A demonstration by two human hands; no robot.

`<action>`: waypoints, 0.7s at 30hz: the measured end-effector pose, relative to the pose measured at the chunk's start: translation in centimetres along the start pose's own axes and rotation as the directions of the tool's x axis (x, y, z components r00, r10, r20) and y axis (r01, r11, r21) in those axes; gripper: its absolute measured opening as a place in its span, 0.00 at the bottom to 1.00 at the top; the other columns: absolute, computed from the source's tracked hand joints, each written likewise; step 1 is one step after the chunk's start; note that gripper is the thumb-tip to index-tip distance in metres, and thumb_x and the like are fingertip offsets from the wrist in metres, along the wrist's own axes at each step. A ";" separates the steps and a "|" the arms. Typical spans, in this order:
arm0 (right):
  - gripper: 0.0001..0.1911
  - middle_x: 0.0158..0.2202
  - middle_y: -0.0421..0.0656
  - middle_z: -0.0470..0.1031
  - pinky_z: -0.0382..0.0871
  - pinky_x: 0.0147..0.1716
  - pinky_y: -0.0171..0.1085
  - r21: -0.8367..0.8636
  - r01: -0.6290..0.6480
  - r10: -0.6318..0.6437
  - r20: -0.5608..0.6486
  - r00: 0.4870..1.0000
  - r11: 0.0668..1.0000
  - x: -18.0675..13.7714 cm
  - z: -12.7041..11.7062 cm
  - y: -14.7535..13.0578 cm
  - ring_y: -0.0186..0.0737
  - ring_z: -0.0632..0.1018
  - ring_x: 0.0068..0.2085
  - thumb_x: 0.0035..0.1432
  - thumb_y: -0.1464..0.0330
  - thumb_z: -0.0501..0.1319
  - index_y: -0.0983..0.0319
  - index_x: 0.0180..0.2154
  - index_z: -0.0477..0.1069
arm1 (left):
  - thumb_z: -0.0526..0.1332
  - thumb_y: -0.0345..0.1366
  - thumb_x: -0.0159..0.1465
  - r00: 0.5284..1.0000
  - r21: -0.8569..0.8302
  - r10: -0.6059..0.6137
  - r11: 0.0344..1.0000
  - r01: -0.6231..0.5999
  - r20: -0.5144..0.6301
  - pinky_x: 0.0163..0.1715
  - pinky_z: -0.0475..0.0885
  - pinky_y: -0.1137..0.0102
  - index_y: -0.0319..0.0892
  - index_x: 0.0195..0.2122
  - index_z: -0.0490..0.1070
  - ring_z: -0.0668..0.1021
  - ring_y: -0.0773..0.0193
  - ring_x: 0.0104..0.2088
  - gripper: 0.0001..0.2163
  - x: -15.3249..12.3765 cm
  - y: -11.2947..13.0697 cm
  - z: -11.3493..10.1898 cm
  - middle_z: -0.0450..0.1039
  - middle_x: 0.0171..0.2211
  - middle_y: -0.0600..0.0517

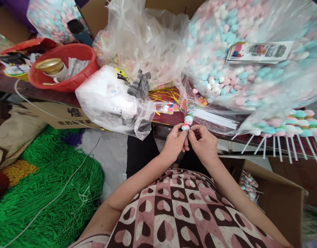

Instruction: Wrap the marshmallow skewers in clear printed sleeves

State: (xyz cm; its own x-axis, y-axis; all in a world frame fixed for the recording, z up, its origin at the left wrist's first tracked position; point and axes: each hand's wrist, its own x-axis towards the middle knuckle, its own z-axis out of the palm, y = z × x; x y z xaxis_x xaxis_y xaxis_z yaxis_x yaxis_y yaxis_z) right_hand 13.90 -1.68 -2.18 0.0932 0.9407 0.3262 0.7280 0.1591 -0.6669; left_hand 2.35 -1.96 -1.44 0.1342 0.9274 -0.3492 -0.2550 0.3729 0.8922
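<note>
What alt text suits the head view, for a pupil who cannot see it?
A person's left hand and right hand hold the near end of a small packet of pastel sweets. A large clear bag of similar sweets lies beyond, a red basket left, sweets on white sticks right.

Top (163,213): checkerboard print in dusty pink, dark brown and cream, one heart per square, some hearts split two-tone. Trousers (141,151): black, plain where visible. Left hand (175,140) and right hand (204,144) bare, forearms too (pinkish cloth (95,241), pale trim, lower left; can't confirm sleeve).
</note>
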 end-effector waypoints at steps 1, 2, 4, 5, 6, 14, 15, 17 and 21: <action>0.09 0.30 0.43 0.80 0.73 0.33 0.38 -0.003 -0.005 0.005 -0.002 1.000 1.000 0.0 0.1 0.1 0.39 0.79 0.28 0.59 0.63 0.57 0.60 0.36 0.73 | 0.56 0.40 0.65 1.000 0.003 0.000 1.000 0.000 -0.001 0.13 0.60 0.78 0.40 0.54 0.61 0.68 0.71 0.14 0.17 0.0 0.0 0.0 0.63 0.15 0.62; 0.09 0.30 0.43 0.80 0.72 0.33 0.38 -0.006 -0.011 0.011 0.000 1.000 1.000 0.0 0.1 0.1 0.39 0.79 0.28 0.59 0.64 0.57 0.60 0.36 0.73 | 0.56 0.39 0.65 1.000 0.008 -0.001 1.000 0.001 -0.002 0.13 0.60 0.78 0.40 0.54 0.61 0.68 0.71 0.14 0.17 0.0 0.0 0.0 0.63 0.15 0.62; 0.09 0.29 0.43 0.80 0.72 0.33 0.38 -0.011 -0.026 0.026 0.011 1.000 1.000 0.0 0.2 0.2 0.40 0.79 0.28 0.58 0.63 0.57 0.60 0.36 0.73 | 0.56 0.40 0.65 1.000 0.016 -0.002 1.000 0.002 -0.005 0.13 0.60 0.79 0.40 0.54 0.62 0.68 0.71 0.14 0.17 0.1 -0.1 0.0 0.63 0.15 0.63; 0.10 0.29 0.43 0.80 0.72 0.33 0.38 -0.012 -0.033 0.033 0.015 0.999 0.999 0.0 0.2 0.3 0.40 0.79 0.28 0.58 0.63 0.57 0.60 0.36 0.73 | 0.56 0.40 0.65 1.000 0.017 0.000 1.000 0.000 -0.007 0.13 0.60 0.79 0.40 0.53 0.62 0.68 0.71 0.14 0.17 0.1 -0.2 0.0 0.63 0.15 0.63; 0.10 0.29 0.43 0.80 0.72 0.32 0.38 -0.014 -0.037 0.037 0.017 0.999 0.999 0.0 0.2 0.3 0.40 0.79 0.28 0.58 0.64 0.57 0.61 0.36 0.73 | 0.56 0.40 0.65 1.000 0.017 0.002 1.000 -0.001 -0.007 0.13 0.60 0.79 0.40 0.53 0.62 0.68 0.72 0.14 0.17 0.2 -0.3 -0.1 0.63 0.15 0.63; 0.09 0.28 0.43 0.80 0.72 0.32 0.38 -0.027 -0.012 0.012 -0.006 1.000 1.000 0.1 0.4 0.5 0.40 0.79 0.28 0.58 0.66 0.56 0.60 0.34 0.74 | 0.57 0.41 0.65 1.000 0.015 -0.009 1.000 0.009 -0.016 0.14 0.60 0.79 0.41 0.53 0.62 0.68 0.72 0.13 0.18 0.2 -0.3 -0.1 0.63 0.15 0.63; 0.09 0.28 0.43 0.80 0.72 0.32 0.38 -0.018 -0.019 0.019 -0.003 1.000 1.000 0.1 0.4 0.5 0.40 0.79 0.27 0.58 0.66 0.56 0.60 0.34 0.74 | 0.57 0.41 0.65 1.000 0.013 -0.009 1.000 0.009 -0.018 0.14 0.59 0.79 0.41 0.53 0.62 0.68 0.72 0.13 0.18 0.1 -0.3 0.0 0.63 0.15 0.63; 0.09 0.28 0.42 0.80 0.72 0.32 0.38 0.010 -0.040 0.040 0.008 0.999 0.999 0.1 0.4 0.5 0.39 0.79 0.27 0.57 0.66 0.56 0.60 0.33 0.74 | 0.57 0.40 0.65 1.000 0.006 -0.007 1.000 0.008 -0.021 0.14 0.59 0.79 0.41 0.53 0.62 0.68 0.72 0.13 0.17 0.1 -0.2 0.0 0.63 0.15 0.63; 0.08 0.27 0.41 0.79 0.72 0.32 0.38 0.088 -0.090 0.088 0.030 0.996 0.992 0.0 0.5 0.7 0.38 0.78 0.26 0.56 0.65 0.57 0.60 0.33 0.73 | 0.58 0.41 0.64 0.999 -0.003 -0.019 1.000 0.019 -0.032 0.14 0.59 0.79 0.41 0.54 0.62 0.67 0.72 0.13 0.18 0.1 -0.2 0.0 0.63 0.14 0.63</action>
State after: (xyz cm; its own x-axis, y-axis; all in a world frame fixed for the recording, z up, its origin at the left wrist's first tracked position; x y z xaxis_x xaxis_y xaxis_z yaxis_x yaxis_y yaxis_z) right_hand 14.05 -1.37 -3.01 0.1362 0.9597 0.2456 0.6540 0.0991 -0.7500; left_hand 2.41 -1.90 -1.62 0.1083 0.9205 -0.3755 -0.2553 0.3908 0.8844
